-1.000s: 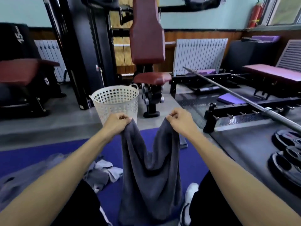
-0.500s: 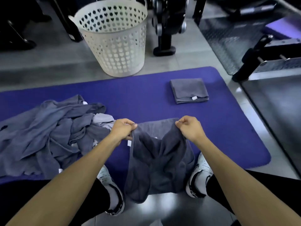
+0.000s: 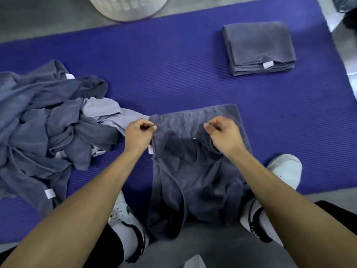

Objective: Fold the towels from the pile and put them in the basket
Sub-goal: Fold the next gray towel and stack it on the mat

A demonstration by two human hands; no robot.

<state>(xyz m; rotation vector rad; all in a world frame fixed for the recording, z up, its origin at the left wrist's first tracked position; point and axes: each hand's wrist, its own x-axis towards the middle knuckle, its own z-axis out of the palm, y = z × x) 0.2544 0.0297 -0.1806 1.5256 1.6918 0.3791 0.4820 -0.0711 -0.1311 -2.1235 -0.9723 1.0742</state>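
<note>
I pinch the grey towel [image 3: 193, 171] by its near corners, my left hand [image 3: 138, 135] and right hand [image 3: 222, 134] both closed on it, its far half on the purple mat [image 3: 173, 64] between the towel pile [image 3: 44, 128] and folded towel [image 3: 258, 47].

The basket [image 3: 127, 7] was cut off by the top edge, your pile [image 3: 38, 132] ran off the left, and your arms hid both shoes [image 3: 123, 215].

gray towel [image 3: 193, 171]: half-laid | pile [image 3: 44, 124]: crumpled | basket [image 3: 127, 8]: upright
</note>
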